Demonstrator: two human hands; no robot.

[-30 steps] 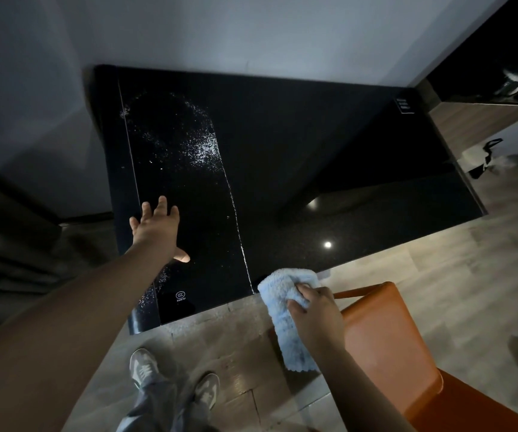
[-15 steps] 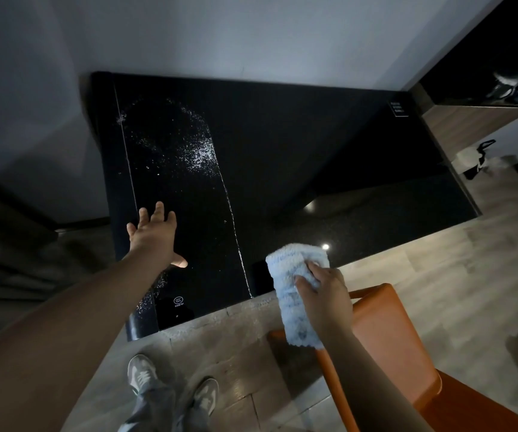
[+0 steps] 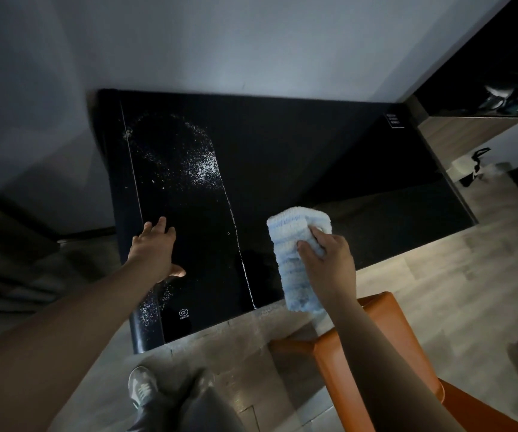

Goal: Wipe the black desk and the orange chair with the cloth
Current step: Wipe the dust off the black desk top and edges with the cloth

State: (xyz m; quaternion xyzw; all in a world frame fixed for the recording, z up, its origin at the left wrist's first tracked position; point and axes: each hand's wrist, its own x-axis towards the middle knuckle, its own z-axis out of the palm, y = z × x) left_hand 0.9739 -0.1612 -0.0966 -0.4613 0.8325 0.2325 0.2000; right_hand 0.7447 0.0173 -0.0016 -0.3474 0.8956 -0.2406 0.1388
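The black desk [image 3: 298,157] stands against the wall, with white specks scattered over its left part and a thin white line running toward its front edge. My left hand [image 3: 154,249] lies flat on the desk near the left edge, fingers spread. My right hand [image 3: 329,260] grips a light blue and white cloth [image 3: 295,254], which hangs over the desk's front edge just right of the white line. The orange chair [image 3: 385,325] sits at the lower right, under my right forearm.
Wooden floor [image 3: 438,291] runs in front of the desk, with my shoes [image 3: 142,388] on it. A wooden shelf unit [image 3: 463,132] stands to the right of the desk, a small dark item [image 3: 475,163] beside it. A dark curtain-like mass fills the left.
My right hand has carried the cloth up and forward from beside the chair onto the desk's front edge. My left hand stays flat on the desk.
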